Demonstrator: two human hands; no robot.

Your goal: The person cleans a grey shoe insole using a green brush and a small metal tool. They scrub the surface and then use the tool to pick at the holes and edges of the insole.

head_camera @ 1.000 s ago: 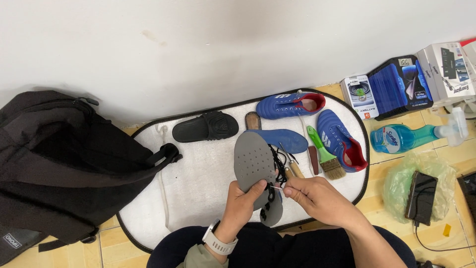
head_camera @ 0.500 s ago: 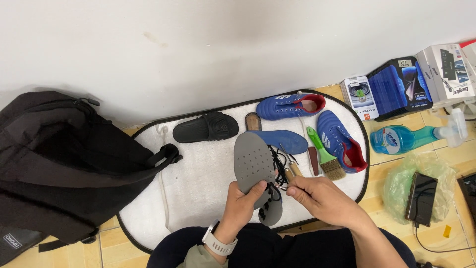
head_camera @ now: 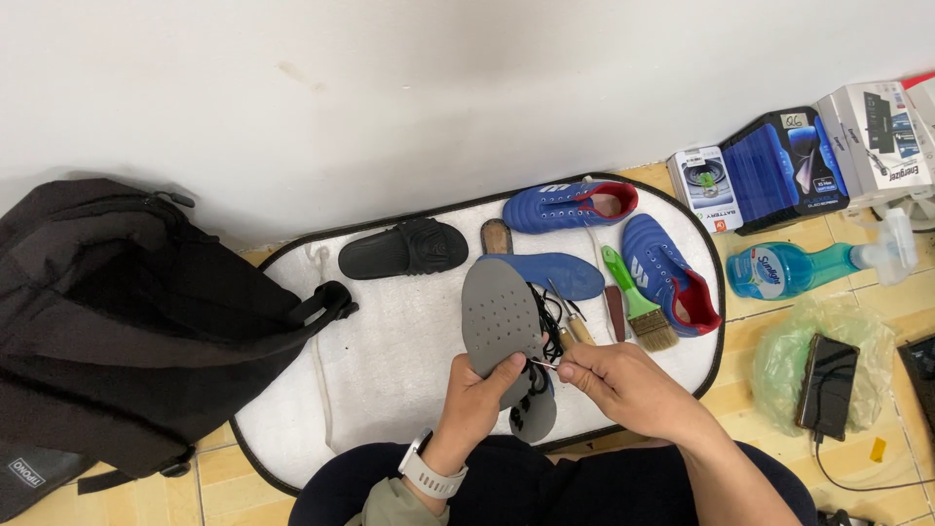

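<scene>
Stitching step in hand: left hand [head_camera: 484, 390] gripping grey insole [head_camera: 500, 326] above white mat [head_camera: 390, 351], right hand [head_camera: 623, 382] pinching needle [head_camera: 543, 363] at insole edge; next move likely demanding steady thread pull.

A plain white wall [head_camera: 409, 88] fills the upper part of the view, evenly lit, with a faint smudge and a soft shadow along its foot. Below it lies a floor [head_camera: 760, 341] of yellowish wood-look tiles with pale seams. A white oval mat [head_camera: 390, 341] with a dark edge is spread on the floor against the wall, and a black backpack [head_camera: 117, 321] slumps at its left end.
</scene>
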